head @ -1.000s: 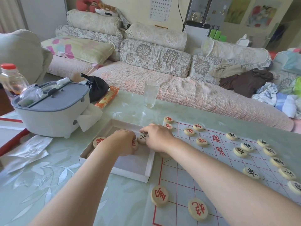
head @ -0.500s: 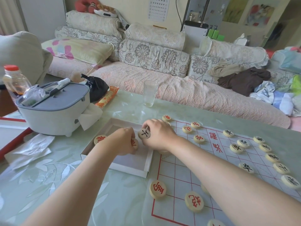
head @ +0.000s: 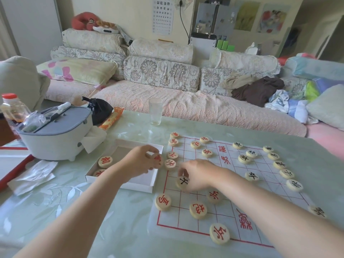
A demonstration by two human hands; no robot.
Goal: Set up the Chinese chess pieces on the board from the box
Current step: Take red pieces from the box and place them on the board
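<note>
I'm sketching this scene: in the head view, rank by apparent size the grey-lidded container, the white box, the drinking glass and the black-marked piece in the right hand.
1. grey-lidded container
2. white box, though hands cover part of it
3. drinking glass
4. black-marked piece, smallest despite being nearest

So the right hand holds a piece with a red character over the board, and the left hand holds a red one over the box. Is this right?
Not quite: the head view shows the right hand holding a piece with a black character over the board. The left hand does hold a red one over the box.

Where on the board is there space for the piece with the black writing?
The board is bare in the middle, between the red-lettered pieces near the box and the black-lettered pieces. Its near right corner is bare too. The edge beside the box is crowded.
</note>
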